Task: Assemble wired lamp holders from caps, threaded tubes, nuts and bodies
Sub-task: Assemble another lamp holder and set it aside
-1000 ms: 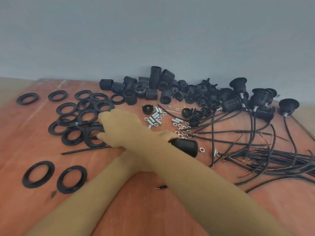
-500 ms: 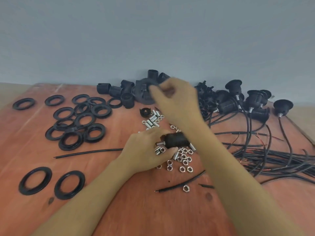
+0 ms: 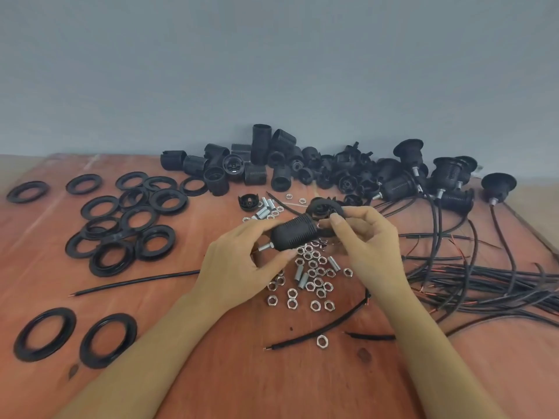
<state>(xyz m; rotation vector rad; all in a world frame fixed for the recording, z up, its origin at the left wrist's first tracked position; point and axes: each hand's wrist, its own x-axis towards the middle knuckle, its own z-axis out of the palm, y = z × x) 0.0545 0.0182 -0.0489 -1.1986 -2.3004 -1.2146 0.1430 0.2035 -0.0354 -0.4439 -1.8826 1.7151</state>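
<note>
1. The left hand [image 3: 242,264] was just to the left of the pile of nuts [image 3: 311,281]. Its fingers and thumb were curled around a black ribbed body [image 3: 293,235], so this hand was clamped on it.
2. The body was held almost flat, just above the far edge of the pile of nuts. A short metal threaded tube [image 3: 266,247] stood out from its left end.
3. The right hand [image 3: 369,246] was just to the right of the pile of nuts. Its thumb and bent fingers pinched a black ring [image 3: 325,208] against the open right end of the body. I could not tell whether the ring already sat on the thread.
4. Loose rings [image 3: 130,225] lay well to the left of the pile of nuts on the table [image 3: 211,373].
5. A heap of bodies [image 3: 257,164] lay behind the pile of nuts, and black wires [image 3: 484,282] lay to its right.
</note>
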